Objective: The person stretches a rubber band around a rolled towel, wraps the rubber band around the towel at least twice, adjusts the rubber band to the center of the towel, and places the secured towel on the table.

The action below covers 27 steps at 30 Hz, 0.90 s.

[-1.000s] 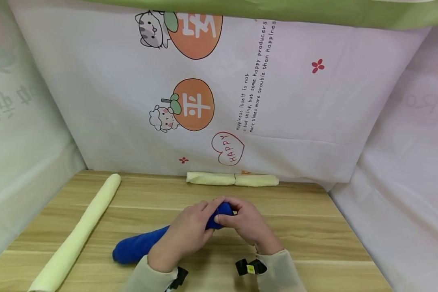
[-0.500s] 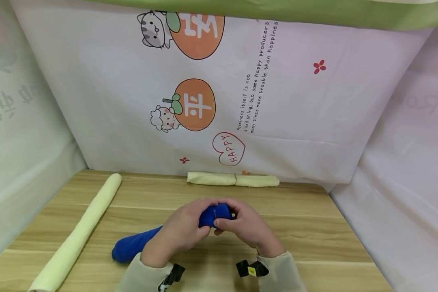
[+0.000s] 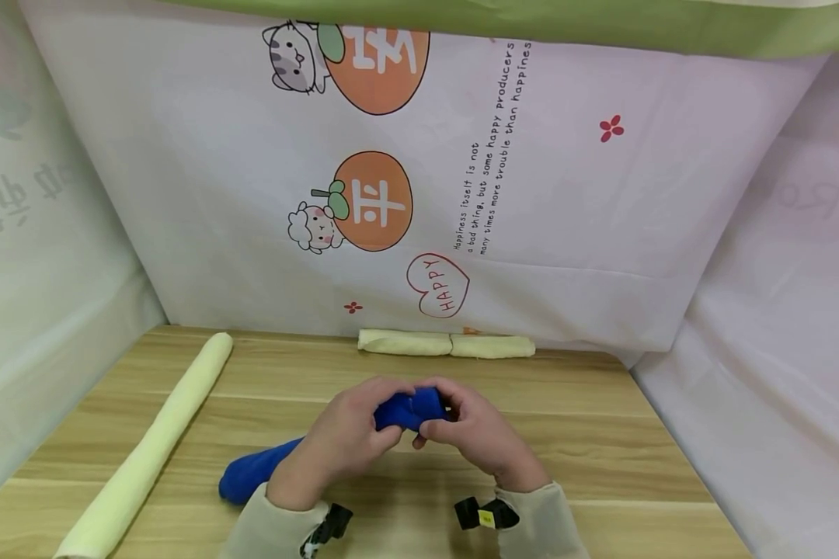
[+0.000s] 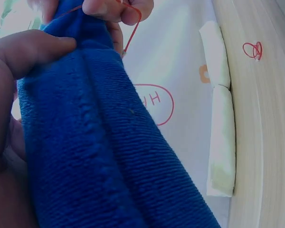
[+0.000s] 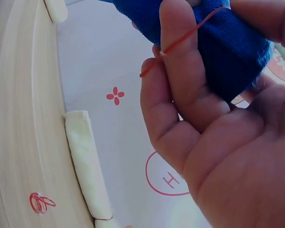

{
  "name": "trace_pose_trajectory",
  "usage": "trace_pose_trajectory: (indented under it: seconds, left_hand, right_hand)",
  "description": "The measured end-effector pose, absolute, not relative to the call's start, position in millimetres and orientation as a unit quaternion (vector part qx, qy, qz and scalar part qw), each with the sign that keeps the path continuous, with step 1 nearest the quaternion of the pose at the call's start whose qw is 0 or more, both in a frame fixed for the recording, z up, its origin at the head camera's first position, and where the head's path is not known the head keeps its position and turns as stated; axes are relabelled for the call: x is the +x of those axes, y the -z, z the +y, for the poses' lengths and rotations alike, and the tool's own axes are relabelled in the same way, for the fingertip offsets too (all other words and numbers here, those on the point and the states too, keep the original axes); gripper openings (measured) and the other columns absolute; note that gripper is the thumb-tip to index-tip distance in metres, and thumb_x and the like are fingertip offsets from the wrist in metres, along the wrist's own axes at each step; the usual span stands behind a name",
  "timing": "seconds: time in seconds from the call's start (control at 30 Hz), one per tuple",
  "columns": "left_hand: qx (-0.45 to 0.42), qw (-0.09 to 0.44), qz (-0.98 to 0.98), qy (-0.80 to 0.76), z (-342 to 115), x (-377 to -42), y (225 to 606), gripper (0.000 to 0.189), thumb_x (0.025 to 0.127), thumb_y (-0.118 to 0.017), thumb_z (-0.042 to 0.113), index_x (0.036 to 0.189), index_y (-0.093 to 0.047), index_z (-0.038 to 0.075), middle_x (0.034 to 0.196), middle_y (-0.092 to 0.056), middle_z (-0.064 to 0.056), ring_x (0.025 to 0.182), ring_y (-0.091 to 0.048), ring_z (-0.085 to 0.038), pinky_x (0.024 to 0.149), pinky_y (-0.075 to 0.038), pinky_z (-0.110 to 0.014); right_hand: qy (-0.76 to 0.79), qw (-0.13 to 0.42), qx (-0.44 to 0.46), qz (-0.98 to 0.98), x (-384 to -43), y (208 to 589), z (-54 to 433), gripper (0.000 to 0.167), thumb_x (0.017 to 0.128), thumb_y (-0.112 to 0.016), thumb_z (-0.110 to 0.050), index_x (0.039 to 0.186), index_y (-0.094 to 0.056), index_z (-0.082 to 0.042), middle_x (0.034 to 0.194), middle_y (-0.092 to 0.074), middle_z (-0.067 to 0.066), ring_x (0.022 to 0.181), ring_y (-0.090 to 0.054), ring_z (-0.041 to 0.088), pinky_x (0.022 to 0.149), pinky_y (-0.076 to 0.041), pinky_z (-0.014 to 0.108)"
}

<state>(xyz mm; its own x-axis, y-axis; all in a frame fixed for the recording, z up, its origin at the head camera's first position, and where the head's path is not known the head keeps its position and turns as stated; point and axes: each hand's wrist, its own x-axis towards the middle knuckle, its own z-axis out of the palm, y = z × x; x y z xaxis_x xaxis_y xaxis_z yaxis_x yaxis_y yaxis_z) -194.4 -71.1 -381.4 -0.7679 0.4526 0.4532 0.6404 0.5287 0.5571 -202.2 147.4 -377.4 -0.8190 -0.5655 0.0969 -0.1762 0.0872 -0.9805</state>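
Note:
A blue towel (image 3: 259,470), rolled into a long tube, lies slantwise under my left forearm. My left hand (image 3: 346,431) grips it near its right end, thumb along the near side in the left wrist view. My right hand (image 3: 485,435) curls around that end, its thumb on the cloth. A red rubber band (image 5: 190,35) runs from the blue cloth over my right fingers in the right wrist view. In the left wrist view, the rubber band (image 4: 133,33) also crosses the roll and loops out beside the right fingertips.
A long pale yellow towel roll (image 3: 154,442) lies on the left of the wooden table (image 3: 601,466). A shorter pale yellow roll (image 3: 405,341), with a band around its middle, rests along the back wall. Spare red rubber bands (image 5: 39,203) lie in a small heap on the table.
My left hand has slid left along the blue roll, baring more of its right end. My right hand stays around that end with little movement.

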Motion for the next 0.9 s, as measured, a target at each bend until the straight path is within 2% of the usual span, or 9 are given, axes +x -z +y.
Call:
trace_pose_trajectory:
  seconds: [0.1, 0.2, 0.3, 0.4, 0.5, 0.67, 0.77, 0.9]
  left_hand:
    - [-0.306, 0.125, -0.862, 0.385, -73, -194, 381, 0.04, 0.085, -0.074, 0.008, 0.123, -0.065, 0.015, 0.118, -0.065, -0.002, 0.1, -0.062, -0.016, 0.085, -0.052, -0.04]
    - [-0.287, 0.122, -0.855, 0.415, -76, -195, 380, 0.038, 0.086, -0.072, 0.009, 0.122, -0.065, 0.019, 0.116, -0.065, 0.001, 0.096, -0.061, -0.015, 0.081, -0.052, -0.038]
    - [-0.259, 0.121, -0.84, 0.462, -82, -195, 379, 0.038, 0.086, -0.07, 0.008, 0.12, -0.065, 0.024, 0.11, -0.066, 0.002, 0.086, -0.06, -0.016, 0.072, -0.051, -0.037]
    - [-0.244, 0.128, -0.818, 0.504, -90, -196, 377, 0.039, 0.087, -0.069, 0.008, 0.119, -0.064, 0.028, 0.103, -0.066, 0.005, 0.078, -0.058, -0.018, 0.067, -0.049, -0.037]
    - [-0.234, 0.14, -0.801, 0.533, -96, -196, 374, 0.037, 0.088, -0.071, 0.009, 0.118, -0.064, 0.029, 0.101, -0.066, 0.005, 0.08, -0.059, -0.02, 0.069, -0.049, -0.039]
    - [-0.195, 0.156, -0.759, 0.601, -101, -195, 368, 0.032, 0.087, -0.072, 0.003, 0.114, -0.067, 0.02, 0.1, -0.066, -0.005, 0.087, -0.063, -0.024, 0.073, -0.053, -0.042]
    - [-0.184, 0.15, -0.74, 0.63, -100, -195, 368, 0.031, 0.088, -0.071, 0.0, 0.113, -0.066, 0.017, 0.102, -0.066, -0.01, 0.089, -0.064, -0.027, 0.074, -0.055, -0.042]
    - [-0.166, 0.14, -0.742, 0.634, -98, -197, 371, 0.031, 0.089, -0.071, 0.0, 0.114, -0.065, 0.017, 0.104, -0.066, -0.011, 0.09, -0.064, -0.028, 0.074, -0.054, -0.041]
  right_hand:
    - [0.622, 0.158, -0.257, 0.723, -201, 375, 147, 0.042, 0.092, -0.066, -0.005, 0.133, -0.055, -0.006, 0.116, -0.061, 0.02, 0.091, -0.066, 0.038, 0.084, -0.053, 0.046]
    - [0.616, 0.157, -0.242, 0.733, -200, 374, 147, 0.039, 0.091, -0.068, -0.006, 0.128, -0.054, -0.002, 0.113, -0.062, 0.02, 0.093, -0.066, 0.035, 0.084, -0.053, 0.041]
    - [0.576, 0.132, -0.244, 0.769, -201, 375, 150, 0.026, 0.09, -0.07, -0.007, 0.114, -0.06, -0.003, 0.105, -0.066, 0.015, 0.092, -0.066, 0.029, 0.082, -0.054, 0.039]
    - [0.496, 0.085, -0.275, 0.819, -204, 378, 153, 0.011, 0.091, -0.069, -0.008, 0.101, -0.068, -0.013, 0.098, -0.068, 0.003, 0.089, -0.064, 0.019, 0.081, -0.052, 0.038]
    - [0.425, 0.039, -0.295, 0.855, -208, 385, 156, 0.015, 0.091, -0.067, -0.007, 0.092, -0.071, -0.021, 0.091, -0.067, -0.008, 0.083, -0.062, 0.014, 0.075, -0.052, 0.036]
    - [0.412, 0.03, -0.249, 0.876, -217, 399, 162, 0.014, 0.094, -0.066, -0.01, 0.086, -0.071, -0.021, 0.086, -0.065, -0.008, 0.076, -0.059, 0.014, 0.065, -0.051, 0.033]
    - [0.444, 0.044, -0.272, 0.853, -219, 403, 164, 0.015, 0.096, -0.066, -0.013, 0.085, -0.071, -0.022, 0.09, -0.067, -0.006, 0.082, -0.061, 0.016, 0.073, -0.051, 0.034]
    - [0.54, 0.037, -0.398, 0.74, -212, 394, 160, 0.017, 0.094, -0.062, -0.006, 0.083, -0.07, -0.015, 0.1, -0.069, 0.007, 0.096, -0.063, 0.028, 0.087, -0.051, 0.042]
